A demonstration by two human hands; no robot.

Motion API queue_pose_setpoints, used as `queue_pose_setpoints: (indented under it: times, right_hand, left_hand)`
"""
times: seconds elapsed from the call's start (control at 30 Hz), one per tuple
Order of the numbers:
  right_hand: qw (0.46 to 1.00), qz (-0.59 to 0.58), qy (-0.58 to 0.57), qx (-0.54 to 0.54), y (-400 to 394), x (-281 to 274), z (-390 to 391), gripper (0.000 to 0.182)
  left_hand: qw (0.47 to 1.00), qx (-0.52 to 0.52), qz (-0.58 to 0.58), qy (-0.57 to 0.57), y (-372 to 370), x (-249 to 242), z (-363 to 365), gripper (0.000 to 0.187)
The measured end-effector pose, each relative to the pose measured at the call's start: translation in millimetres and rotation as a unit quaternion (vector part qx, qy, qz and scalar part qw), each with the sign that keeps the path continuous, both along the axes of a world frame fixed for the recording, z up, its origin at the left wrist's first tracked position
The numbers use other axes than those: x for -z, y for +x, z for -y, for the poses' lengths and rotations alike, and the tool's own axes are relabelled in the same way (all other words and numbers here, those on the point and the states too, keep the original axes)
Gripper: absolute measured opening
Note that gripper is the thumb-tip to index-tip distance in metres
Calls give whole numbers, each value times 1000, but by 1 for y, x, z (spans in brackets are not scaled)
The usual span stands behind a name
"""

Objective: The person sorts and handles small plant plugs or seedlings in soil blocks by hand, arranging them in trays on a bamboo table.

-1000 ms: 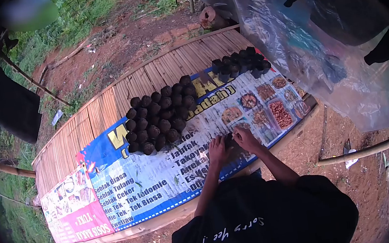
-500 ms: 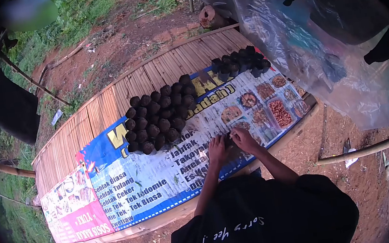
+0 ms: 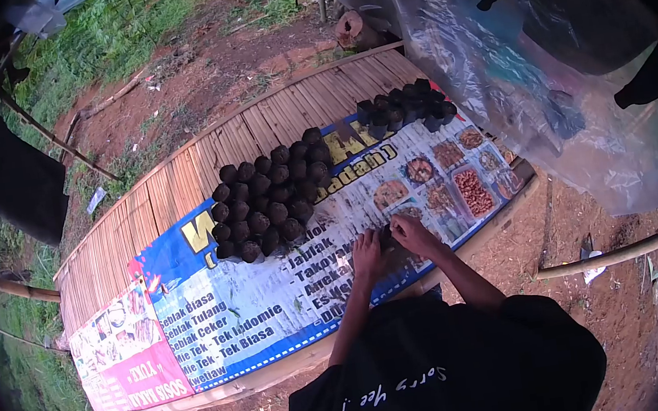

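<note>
My left hand point(image 3: 367, 253) is closed, its fingers bent against a small black bag point(image 3: 386, 239) on the printed banner near the front edge. Close beside it, my right hand point(image 3: 412, 235) is curled shut at the bag's other side. Whether its fingertips pinch the bag or something small is too fine to see. Beyond my hands, to the left, several dark soil-filled seedling bags point(image 3: 259, 184) stand upright, packed together. A second, smaller group of black bags point(image 3: 393, 108) sits at the far right of the banner.
The banner point(image 3: 252, 317) covers most of a bamboo-slat table point(image 3: 154, 186). Clear plastic sheeting point(image 3: 452, 67) hangs at the right, above a bamboo pole point(image 3: 627, 254). A cut log point(image 3: 357, 29) lies behind the table. Bare soil and plants surround it.
My right hand has shifted very slightly, its fingers turned a little more over the bag. My left hand and both groups of bags stay in place.
</note>
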State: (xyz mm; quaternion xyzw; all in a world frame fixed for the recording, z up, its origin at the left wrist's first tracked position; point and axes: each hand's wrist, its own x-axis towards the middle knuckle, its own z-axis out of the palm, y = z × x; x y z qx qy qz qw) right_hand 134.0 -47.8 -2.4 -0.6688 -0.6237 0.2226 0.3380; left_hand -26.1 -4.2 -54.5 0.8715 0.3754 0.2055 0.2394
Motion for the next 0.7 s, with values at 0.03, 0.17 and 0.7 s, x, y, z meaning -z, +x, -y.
queue_pose_setpoints:
  times: [0.03, 0.17, 0.7]
  right_hand:
    - [1000, 1, 1, 0, -1, 0, 0, 10]
    - [999, -30, 43, 11, -3, 4, 3, 10]
    - [999, -13, 48, 17, -7, -1, 5, 13]
  left_hand:
    - [1000, 0, 1, 1, 0, 1, -1, 64]
    - [1000, 0, 4, 10, -1, 2, 0, 63]
    - [999, -25, 34, 22, -3, 18, 0, 66]
